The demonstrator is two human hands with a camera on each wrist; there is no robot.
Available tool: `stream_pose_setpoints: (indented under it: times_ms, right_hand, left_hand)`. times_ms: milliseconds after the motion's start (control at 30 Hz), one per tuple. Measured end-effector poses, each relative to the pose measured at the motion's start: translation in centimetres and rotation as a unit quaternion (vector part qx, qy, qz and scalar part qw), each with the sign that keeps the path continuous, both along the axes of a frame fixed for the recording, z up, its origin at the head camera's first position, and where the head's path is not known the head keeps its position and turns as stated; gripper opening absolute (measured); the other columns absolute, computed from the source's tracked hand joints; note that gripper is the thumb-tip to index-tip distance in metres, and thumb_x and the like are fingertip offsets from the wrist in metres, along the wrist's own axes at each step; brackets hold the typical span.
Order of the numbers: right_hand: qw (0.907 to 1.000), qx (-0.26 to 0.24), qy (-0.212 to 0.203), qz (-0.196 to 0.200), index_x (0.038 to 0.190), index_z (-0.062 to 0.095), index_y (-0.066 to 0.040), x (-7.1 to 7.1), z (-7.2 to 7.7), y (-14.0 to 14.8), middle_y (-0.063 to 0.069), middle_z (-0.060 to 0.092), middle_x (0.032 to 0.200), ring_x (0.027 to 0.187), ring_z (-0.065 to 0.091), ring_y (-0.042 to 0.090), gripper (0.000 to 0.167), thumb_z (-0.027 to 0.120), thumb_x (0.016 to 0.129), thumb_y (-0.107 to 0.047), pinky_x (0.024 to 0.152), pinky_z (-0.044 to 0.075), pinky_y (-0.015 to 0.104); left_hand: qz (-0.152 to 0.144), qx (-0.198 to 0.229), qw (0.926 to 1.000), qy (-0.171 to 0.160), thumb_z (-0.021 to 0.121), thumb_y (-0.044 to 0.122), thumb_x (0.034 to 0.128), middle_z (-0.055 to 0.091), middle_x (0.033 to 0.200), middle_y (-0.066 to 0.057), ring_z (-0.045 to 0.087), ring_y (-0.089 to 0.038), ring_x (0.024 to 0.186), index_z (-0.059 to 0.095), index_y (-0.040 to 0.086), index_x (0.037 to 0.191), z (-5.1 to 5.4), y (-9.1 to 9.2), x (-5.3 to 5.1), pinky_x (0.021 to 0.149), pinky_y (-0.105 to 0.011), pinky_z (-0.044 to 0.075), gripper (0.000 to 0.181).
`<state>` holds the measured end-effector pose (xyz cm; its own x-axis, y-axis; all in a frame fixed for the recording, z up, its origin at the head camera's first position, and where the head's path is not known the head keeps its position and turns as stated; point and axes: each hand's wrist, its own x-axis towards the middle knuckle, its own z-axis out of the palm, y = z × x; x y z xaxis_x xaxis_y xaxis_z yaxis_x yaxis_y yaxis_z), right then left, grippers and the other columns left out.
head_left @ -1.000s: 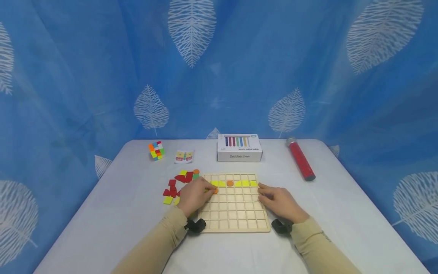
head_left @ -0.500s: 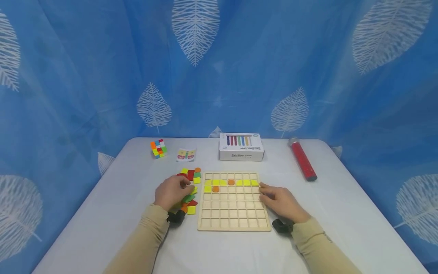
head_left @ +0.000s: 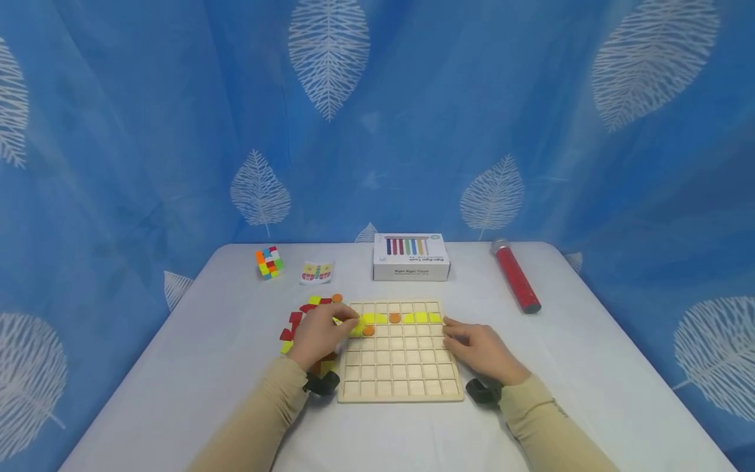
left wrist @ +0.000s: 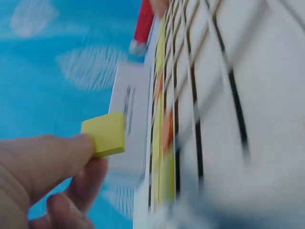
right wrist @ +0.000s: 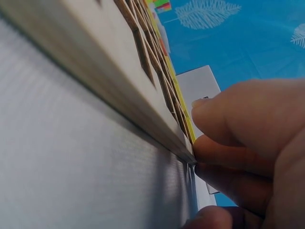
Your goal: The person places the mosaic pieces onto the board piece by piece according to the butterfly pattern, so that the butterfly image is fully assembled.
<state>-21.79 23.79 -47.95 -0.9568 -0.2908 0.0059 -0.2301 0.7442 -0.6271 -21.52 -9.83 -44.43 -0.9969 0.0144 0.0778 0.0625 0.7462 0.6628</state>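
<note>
My left hand (head_left: 318, 334) is over the left edge of a wooden grid board (head_left: 400, 372). Between thumb and finger it pinches a yellow square tile (left wrist: 106, 135), seen plainly in the left wrist view. Along one row near the board's far side lie several yellow tiles (head_left: 421, 318) with an orange disc (head_left: 394, 318) among them. Another orange disc (head_left: 368, 331) sits in the row nearer me. At the board's right edge, my right hand (head_left: 486, 352) rests its fingertips against the rim, the thumb held apart in the right wrist view.
Loose red pieces (head_left: 295, 318) and other coloured ones lie left of the board, partly hidden by the left hand. Farther back stand a puzzle cube (head_left: 269, 263), a pattern card (head_left: 316, 273) and a white box (head_left: 411, 271). A red tube (head_left: 516, 278) lies at the right.
My left hand moved from the board to the loose pieces, then came back over the board's left side with a yellow square tile. The right hand stays at the board's edge.
</note>
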Motion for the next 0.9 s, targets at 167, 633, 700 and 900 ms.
stream_pose_setpoints:
  times_ms: [167,633,700,900]
  right_hand:
    - [1.0,-0.005,-0.001,-0.004,0.138,0.066,-0.013,-0.2,-0.3,0.0,0.001,0.052,0.155,0.146,0.045,0.033,0.044,0.069,0.099,-0.031,0.117,0.036,0.055]
    - [1.0,-0.008,-0.001,0.0,0.139,0.065,-0.01,0.0,0.0,-0.3,0.001,0.052,0.155,0.146,0.045,0.031,0.045,0.069,0.099,-0.03,0.116,0.037,0.053]
    - [1.0,-0.009,-0.001,0.002,0.139,0.065,-0.01,0.1,0.0,-0.3,0.001,0.052,0.155,0.146,0.045,0.032,0.045,0.069,0.099,-0.03,0.116,0.037,0.053]
    - [1.0,-0.004,-0.001,-0.005,0.139,0.065,-0.011,0.0,-0.1,-0.2,0.001,0.052,0.155,0.146,0.045,0.031,0.045,0.069,0.099,-0.03,0.116,0.037,0.053]
  left_hand:
    - [-0.04,-0.047,0.9981,0.009,0.078,0.029,0.0921,0.075,0.102,0.009,0.066,-0.016,0.096,0.079,0.027,0.101,-0.7,3.1,-1.0,0.083,-0.039,0.054,0.009]
    - [-0.071,-0.093,0.9924,0.038,0.074,0.029,0.0956,0.074,0.1,0.009,0.061,-0.01,0.084,0.078,0.025,0.102,-2.3,4.3,-1.6,0.077,-0.032,0.053,0.009]
    - [-0.067,-0.104,0.9914,0.041,0.075,0.029,0.0947,0.073,0.099,0.009,0.061,-0.01,0.083,0.079,0.025,0.103,-2.3,4.4,-1.6,0.075,-0.031,0.052,0.01]
    - [-0.066,-0.132,0.988,0.046,0.077,0.03,0.0928,0.067,0.094,0.007,0.057,-0.01,0.082,0.082,0.023,0.105,-2.3,4.5,-1.5,0.067,-0.026,0.048,0.015]
